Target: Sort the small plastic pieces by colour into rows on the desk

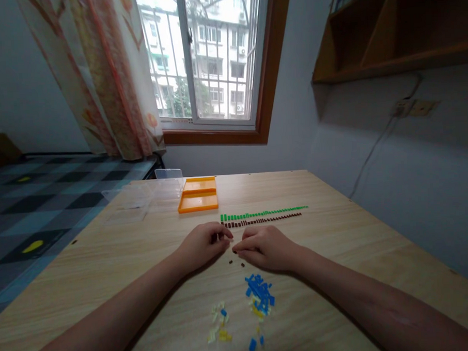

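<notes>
Brown piece (235, 251) pinched by right fingers (245, 243) (at the tips)
Just beside, left fingers (222, 230) are held slightly parted.

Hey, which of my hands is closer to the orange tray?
Left. Your left hand is on the near side of the orange tray, apart from it; your right hand is farther off, toward the right.

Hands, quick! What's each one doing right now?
Left hand: fingers curled; can't tell whether it holds anything.
Right hand: fingertips at a small brown piece; can't tell if gripped.
</notes>
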The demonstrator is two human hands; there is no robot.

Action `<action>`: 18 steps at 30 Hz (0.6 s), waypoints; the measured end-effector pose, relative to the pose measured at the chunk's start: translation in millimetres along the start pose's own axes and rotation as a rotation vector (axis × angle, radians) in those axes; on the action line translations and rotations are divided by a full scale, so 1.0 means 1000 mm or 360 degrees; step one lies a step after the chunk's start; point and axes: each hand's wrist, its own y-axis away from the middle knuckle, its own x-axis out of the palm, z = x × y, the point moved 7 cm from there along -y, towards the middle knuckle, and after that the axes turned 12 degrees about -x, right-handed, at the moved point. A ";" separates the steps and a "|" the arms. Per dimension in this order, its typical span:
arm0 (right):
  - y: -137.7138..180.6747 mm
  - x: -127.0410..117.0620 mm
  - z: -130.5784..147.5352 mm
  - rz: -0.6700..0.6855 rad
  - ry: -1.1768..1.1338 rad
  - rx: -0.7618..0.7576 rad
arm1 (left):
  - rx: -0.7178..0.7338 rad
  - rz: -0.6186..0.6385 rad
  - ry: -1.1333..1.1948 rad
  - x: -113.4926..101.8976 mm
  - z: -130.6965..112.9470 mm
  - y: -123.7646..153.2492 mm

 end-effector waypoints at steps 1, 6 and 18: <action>-0.001 0.001 -0.001 0.0000 0.0005 0.0011 | -0.0006 0.0002 0.0002 0.000 0.000 0.000; -0.002 0.003 -0.003 -0.0020 -0.0011 0.0110 | -0.0007 -0.0002 -0.0013 -0.001 0.000 0.000; 0.014 -0.010 -0.017 0.0058 -0.0183 0.0315 | 0.0065 0.0157 -0.0063 0.000 -0.008 0.007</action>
